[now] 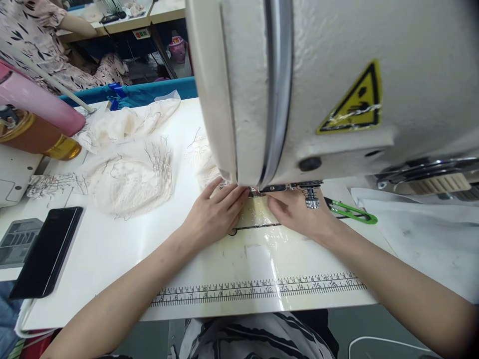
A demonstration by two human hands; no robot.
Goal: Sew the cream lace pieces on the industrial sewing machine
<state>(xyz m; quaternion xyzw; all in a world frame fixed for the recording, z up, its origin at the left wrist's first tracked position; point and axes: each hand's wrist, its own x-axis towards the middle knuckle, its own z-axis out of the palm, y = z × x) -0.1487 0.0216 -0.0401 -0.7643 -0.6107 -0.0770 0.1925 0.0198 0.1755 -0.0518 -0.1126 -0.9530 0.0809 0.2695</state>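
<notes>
Containers were noted first. Well to the left of the left hand (pixel 217 212), and farther out, a pink bottle (pixel 41 97) stood beside an amber cup (pixel 62 144); the bottle's contents were hidden, and the cup's could not be identified. Nearer, at the left hand's far left, lay a grey compartment box (pixel 18 242) beside a black phone (pixel 48 252); its contents were indistinct. Far beyond both hands, a pink basket (pixel 177 49) held small items too blurred to name.

The white lace fabric (pixel 202 157) lay just beyond the left hand and at its fingers, running in behind the head of the sewing machine (pixel 337 89). Its loose thread ends pointed away from the left hand, outward and left; its long axis could not be established, being partly hidden.

The left hand's fingers were extended close together, reaching toward the presser foot (pixel 256 193); whether they pinched the fabric could not be told. The right hand (pixel 299 212) was bent inward, thumb toward the left hand, its other fingers hidden; its grip could not be determined. Green snips (pixel 354 212) lay just right of the right hand.
</notes>
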